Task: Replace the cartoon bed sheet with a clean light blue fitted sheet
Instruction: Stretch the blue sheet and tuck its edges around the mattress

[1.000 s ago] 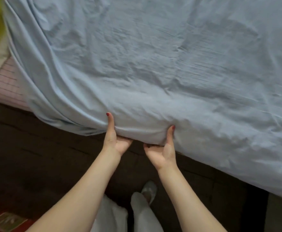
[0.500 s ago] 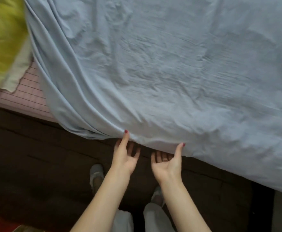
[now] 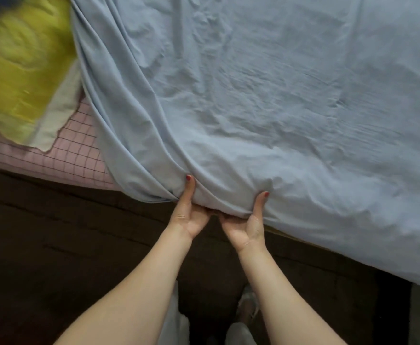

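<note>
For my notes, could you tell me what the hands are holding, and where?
Both the left hand and right hand grip the blue sheet at its hanging edge.

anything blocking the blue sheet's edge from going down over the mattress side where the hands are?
Nothing visible. Left hand and right hand already grip the light blue sheet hem at the mattress edge; below is bare dark bed frame.

Showing in view: one blue sheet (image 3: 266, 100), covering most of the bed. Two hands are gripping its near edge, left hand (image 3: 187, 215) and right hand (image 3: 247, 224). One yellow cloth (image 3: 22, 63) is lying far left. One pink checked mattress (image 3: 74, 155) is showing. One shoe (image 3: 248, 305) is visible near.
</note>
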